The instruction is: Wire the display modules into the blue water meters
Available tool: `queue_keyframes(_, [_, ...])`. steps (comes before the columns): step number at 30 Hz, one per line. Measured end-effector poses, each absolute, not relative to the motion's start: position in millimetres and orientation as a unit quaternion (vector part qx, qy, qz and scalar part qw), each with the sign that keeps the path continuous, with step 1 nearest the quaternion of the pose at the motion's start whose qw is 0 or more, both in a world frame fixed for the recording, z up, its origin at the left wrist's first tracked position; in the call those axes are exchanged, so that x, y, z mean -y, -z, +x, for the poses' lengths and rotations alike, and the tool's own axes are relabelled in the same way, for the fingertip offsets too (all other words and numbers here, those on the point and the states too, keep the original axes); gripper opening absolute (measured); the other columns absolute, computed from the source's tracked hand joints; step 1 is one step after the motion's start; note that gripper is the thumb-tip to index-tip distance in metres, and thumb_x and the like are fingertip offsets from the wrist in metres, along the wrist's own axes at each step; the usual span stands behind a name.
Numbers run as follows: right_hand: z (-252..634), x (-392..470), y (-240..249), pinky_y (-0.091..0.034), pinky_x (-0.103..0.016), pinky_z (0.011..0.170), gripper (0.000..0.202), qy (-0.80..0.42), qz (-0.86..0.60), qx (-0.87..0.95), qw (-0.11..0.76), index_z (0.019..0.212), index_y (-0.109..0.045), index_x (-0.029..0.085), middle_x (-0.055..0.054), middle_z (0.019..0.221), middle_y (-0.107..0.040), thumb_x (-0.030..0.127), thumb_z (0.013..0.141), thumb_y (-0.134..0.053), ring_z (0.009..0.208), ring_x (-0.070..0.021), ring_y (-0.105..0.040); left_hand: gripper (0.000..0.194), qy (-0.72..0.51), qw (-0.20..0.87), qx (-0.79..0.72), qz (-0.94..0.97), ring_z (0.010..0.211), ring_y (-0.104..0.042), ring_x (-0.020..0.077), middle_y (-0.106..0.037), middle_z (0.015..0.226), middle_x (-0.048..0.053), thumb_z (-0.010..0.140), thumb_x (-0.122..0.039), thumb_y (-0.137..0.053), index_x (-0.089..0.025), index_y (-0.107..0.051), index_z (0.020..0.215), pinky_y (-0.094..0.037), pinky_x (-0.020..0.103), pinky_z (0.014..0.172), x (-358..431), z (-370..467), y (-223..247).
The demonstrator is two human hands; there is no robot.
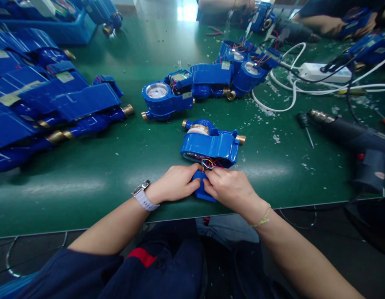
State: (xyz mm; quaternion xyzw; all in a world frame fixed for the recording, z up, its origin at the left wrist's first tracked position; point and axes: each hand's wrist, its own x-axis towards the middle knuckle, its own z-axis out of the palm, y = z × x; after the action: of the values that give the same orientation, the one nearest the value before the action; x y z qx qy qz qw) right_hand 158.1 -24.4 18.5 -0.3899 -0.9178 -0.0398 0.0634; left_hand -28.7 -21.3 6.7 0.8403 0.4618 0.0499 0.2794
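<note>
A blue water meter [209,145] with brass threaded ends lies on its side just beyond my hands. Thin coloured wires [208,163] run out of its housing to a small blue cover [202,192] near the table's front edge. My left hand [181,181] pinches the left side of this cover, thumb on top. From the right, my right hand [228,187] grips the same cover close to where the wires enter. The fingertips of both hands meet around the wires, so what lies between them is partly hidden.
Several assembled meters [167,93] stand farther back. Blue meters [55,95] are piled at left beside a blue bin [67,31]. At right lie a heat gun [351,133], a screwdriver [304,124], a white power strip [326,72] and cables. Co-workers' hands [332,25] work across the table.
</note>
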Motion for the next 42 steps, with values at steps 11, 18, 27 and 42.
queue_keyframes(11, [166,20,-5,-0.034,-0.029,0.05,0.025,0.049,-0.337,0.932,0.124,0.076,-0.065,0.014,-0.005,0.065,-0.062,0.017,0.092,-0.046,0.057,-0.0139,-0.056,0.028,-0.053,0.255,-0.485,0.835,0.081,-0.07,0.0258,-0.072,0.085,0.007,0.089,-0.032,-0.044,-0.017,-0.053,0.111,-0.049,0.034,0.07,23,-24,-7])
queue_keyframes(18, [172,19,-5,-0.045,-0.028,0.059,0.022,-0.041,-0.349,0.921,0.167,0.088,-0.069,0.013,-0.008,0.08,-0.07,0.019,0.091,-0.047,0.068,-0.017,-0.064,0.028,-0.067,0.235,-0.503,0.829,0.078,-0.07,0.0267,-0.072,0.086,0.008,0.092,-0.039,-0.044,-0.017,-0.054,0.106,-0.049,0.033,0.066,24,-22,-3])
queue_keyframes(27, [175,17,-5,-0.048,-0.028,0.065,0.015,-0.161,-0.389,0.892,0.167,0.099,-0.069,0.014,-0.005,0.085,-0.07,0.021,0.086,-0.066,0.07,-0.0166,-0.064,0.034,-0.055,0.204,-0.514,0.831,0.077,-0.071,0.0269,-0.074,0.086,0.01,0.098,-0.043,-0.036,-0.016,-0.054,0.108,-0.047,0.032,0.063,24,-19,1])
queue_keyframes(42, [170,22,4,-0.039,-0.029,0.056,0.024,0.105,-0.305,0.927,0.193,0.089,-0.064,0.016,-0.005,0.086,-0.066,0.015,0.098,-0.041,0.066,-0.0153,-0.057,0.027,-0.054,0.225,-0.477,0.848,0.083,-0.07,0.029,-0.072,0.089,0.009,0.093,-0.031,-0.038,-0.015,-0.048,0.112,-0.049,0.037,0.07,21,-23,-2])
